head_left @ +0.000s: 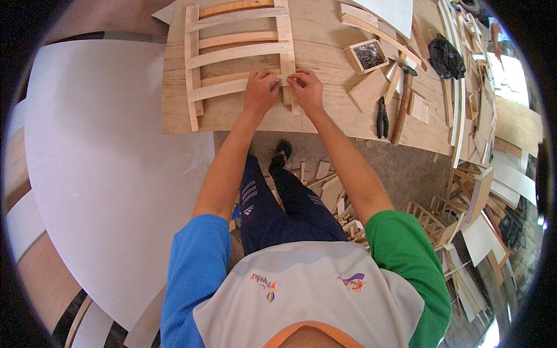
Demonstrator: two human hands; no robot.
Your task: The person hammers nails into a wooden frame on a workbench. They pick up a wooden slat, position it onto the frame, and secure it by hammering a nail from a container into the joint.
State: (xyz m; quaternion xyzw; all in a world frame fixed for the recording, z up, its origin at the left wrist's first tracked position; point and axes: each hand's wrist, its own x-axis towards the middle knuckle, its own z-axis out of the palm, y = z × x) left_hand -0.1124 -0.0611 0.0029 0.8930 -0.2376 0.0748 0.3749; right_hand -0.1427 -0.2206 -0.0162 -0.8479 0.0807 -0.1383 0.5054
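Note:
A wooden slatted frame (239,55), with two long rails joined by several curved slats, lies on the plywood workbench (325,124). My left hand (261,93) is closed, its fingers bunched over the right end of the nearest slat, beside the rail. On the other side of that rail, my right hand (306,91) makes a pinch at the same joint. Whatever small thing sits between the fingertips of either hand is too small to make out. Both hands are close together, touching or just above the wood.
To the right on the bench are an open wooden box (366,56) of nails, a hammer (402,98), black-handled pliers (382,119), wood offcuts (369,90) and a black plastic bag (447,57). A large white sheet (110,162) stretches along the left. Scrap wood (333,194) litters the floor.

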